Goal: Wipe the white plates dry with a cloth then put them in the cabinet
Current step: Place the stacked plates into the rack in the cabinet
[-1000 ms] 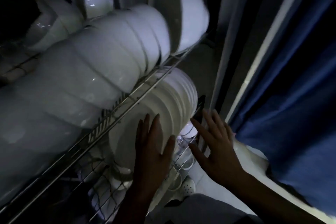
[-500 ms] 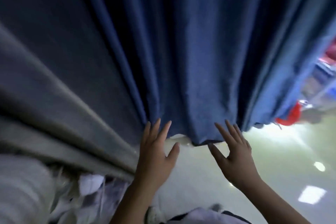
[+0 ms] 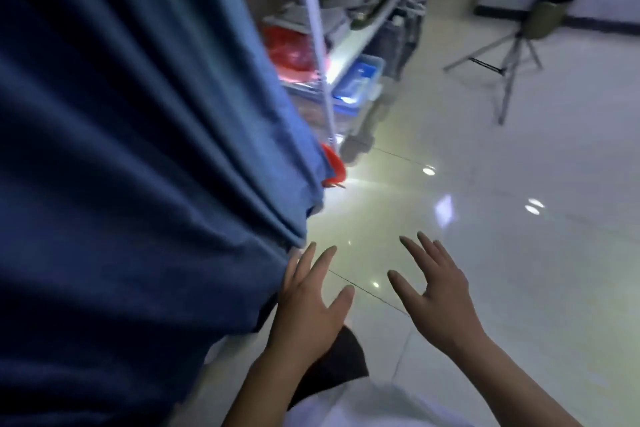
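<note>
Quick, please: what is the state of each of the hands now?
Left hand: open, fingers spread, holding nothing, beside the blue curtain.
Right hand: open, fingers spread, holding nothing.

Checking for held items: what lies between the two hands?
Nothing held. In the head view, only bare glossy floor shows between the left hand and right hand.

1. The floor [image 3: 519, 288] is made of pale glossy tiles with thin dark joints, and it reflects several small bright lights.
2. A white metal shelf rack [image 3: 317, 45] stands on the floor at its far left part; the things on its shelves are too blurred to name, except red items and a blue plastic bin [image 3: 358, 83] low on it.
3. A grey tripod stand [image 3: 502, 62] stands on the floor at the far right, well apart from the rack.
</note>
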The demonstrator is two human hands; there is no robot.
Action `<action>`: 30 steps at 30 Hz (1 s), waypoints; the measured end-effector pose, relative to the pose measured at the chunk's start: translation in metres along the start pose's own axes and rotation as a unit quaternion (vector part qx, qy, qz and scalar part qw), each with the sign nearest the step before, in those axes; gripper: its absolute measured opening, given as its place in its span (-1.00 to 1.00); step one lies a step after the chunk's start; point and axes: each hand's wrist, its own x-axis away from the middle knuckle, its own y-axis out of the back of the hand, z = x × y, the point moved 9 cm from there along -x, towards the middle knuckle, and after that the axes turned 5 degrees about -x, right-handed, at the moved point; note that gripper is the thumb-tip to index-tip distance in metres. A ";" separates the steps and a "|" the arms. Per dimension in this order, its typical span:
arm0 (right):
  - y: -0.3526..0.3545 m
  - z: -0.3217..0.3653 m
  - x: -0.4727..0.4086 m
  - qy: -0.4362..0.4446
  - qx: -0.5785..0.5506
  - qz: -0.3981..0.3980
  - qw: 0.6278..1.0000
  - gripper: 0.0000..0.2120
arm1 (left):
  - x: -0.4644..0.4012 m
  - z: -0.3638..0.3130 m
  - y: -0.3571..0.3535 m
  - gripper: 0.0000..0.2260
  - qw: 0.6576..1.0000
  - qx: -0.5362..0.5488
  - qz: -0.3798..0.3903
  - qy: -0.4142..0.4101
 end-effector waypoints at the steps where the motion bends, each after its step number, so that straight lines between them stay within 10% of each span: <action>1: 0.011 -0.016 -0.007 -0.028 -0.001 -0.010 1.000 -0.45 | -0.020 -0.013 -0.013 -0.43 0.999 -0.019 0.028 -0.012; 15: 0.251 -0.142 -0.146 -0.286 -0.053 -0.228 0.929 -0.47 | -0.320 -0.309 -0.130 -0.42 0.924 -0.091 0.269 -0.256; 30: 0.487 -0.379 -0.147 -0.428 -0.245 -0.425 0.759 -0.55 | -0.375 -0.641 -0.383 -0.43 0.758 -0.251 0.417 -0.434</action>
